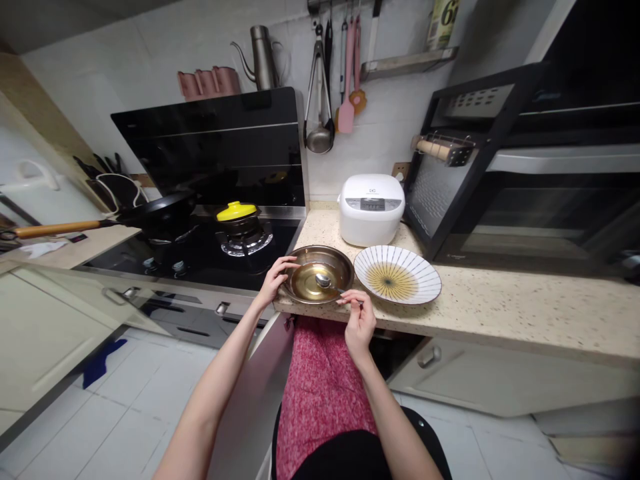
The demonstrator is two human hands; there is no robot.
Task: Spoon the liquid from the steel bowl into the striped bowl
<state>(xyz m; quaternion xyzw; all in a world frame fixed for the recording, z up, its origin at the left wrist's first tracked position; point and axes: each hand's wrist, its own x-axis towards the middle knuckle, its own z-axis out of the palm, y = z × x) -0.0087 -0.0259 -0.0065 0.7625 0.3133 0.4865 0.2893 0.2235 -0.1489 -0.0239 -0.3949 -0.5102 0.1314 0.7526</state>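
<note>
A shiny metal bowl (pixel 320 253) stands at the counter's front edge, with a thin layer of clear yellowish liquid in it. My left hand (pixel 274 279) grips its left rim, fingers reaching over the edge. Between the fingertips of my right hand (pixel 360 321) is the handle of a metal spoon (pixel 323 281), whose head lies low inside the bowl, at or in the liquid. Just right of the bowl, a white plate with dark radiating lines (pixel 427 272) holds a pool of yellow liquid (pixel 400 285).
Behind the plate stands a white rice cooker (pixel 373 223). The stove at left carries a yellow-lidded pot (pixel 237 212) and a black wok (pixel 160 210) with a wooden handle. A dark rack (pixel 435 180) with an oven rises at right. Utensils hang on the wall.
</note>
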